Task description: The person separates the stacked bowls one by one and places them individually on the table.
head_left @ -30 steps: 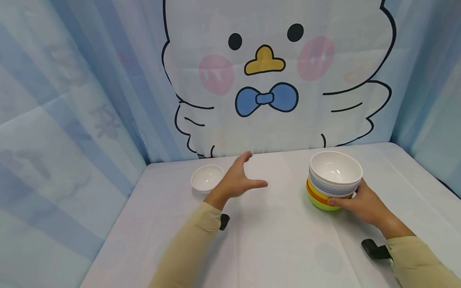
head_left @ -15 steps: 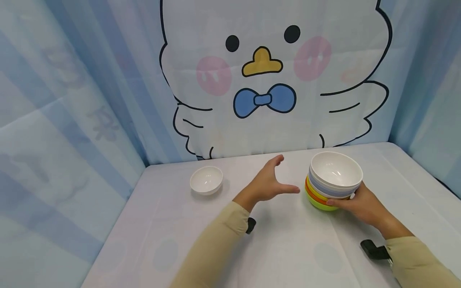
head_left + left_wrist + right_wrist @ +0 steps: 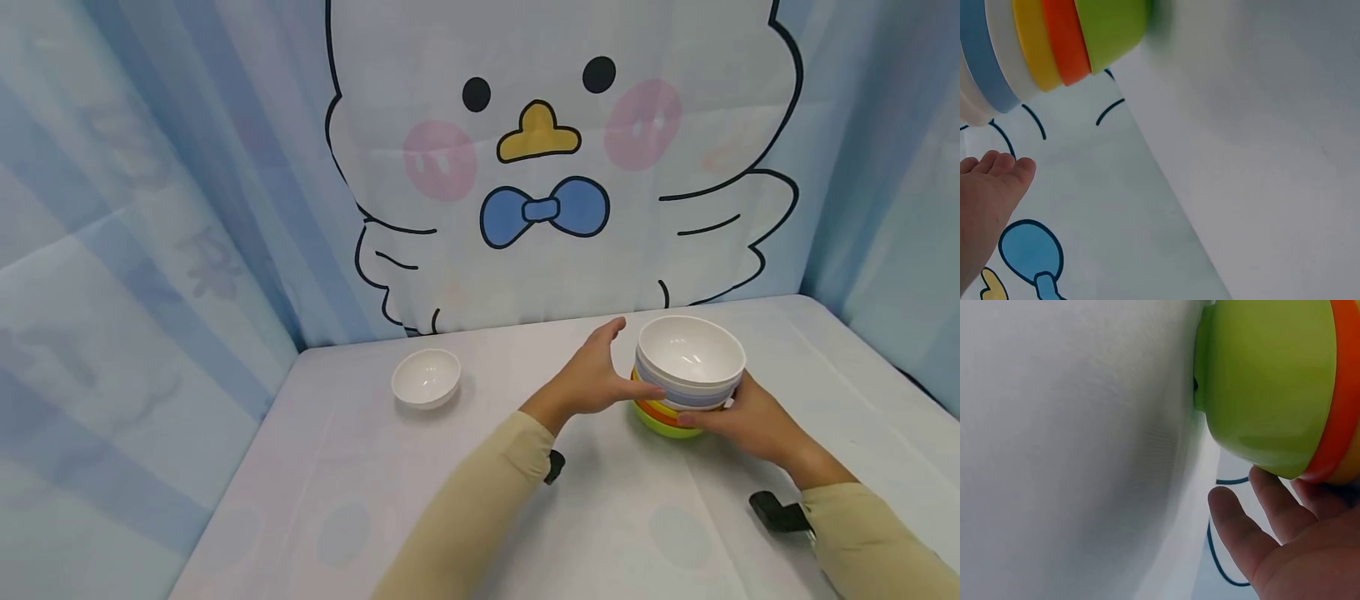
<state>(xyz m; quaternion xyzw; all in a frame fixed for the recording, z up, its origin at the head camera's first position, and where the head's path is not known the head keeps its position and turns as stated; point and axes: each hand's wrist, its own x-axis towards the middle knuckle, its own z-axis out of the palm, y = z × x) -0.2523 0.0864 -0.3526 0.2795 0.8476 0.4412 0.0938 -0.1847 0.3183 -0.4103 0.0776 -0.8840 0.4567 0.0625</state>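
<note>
A stack of nested bowls (image 3: 688, 358) stands on the right part of the table, white on top, then blue, white, yellow, orange and lime green at the bottom. My right hand (image 3: 767, 425) holds it from the right, thumb across the front near the orange bowl; its fingers curve round the far side, partly hidden in the head view. From the left, my left hand (image 3: 592, 375) reaches to the upper bowls with fingers straight and thumb spread, the thumb overlapping the blue bowl. The left wrist view shows those fingertips (image 3: 1022, 169) apart from the bowls.
A small white bowl (image 3: 426, 379) sits alone at the back left of the white-covered table (image 3: 390, 483). Behind the table hangs a curtain (image 3: 540, 275) with a cartoon bird, and blue curtains flank both sides.
My left hand has moved right, from beside the small white bowl to the stack's left side. The right hand keeps its hold and the stack stays in place.
</note>
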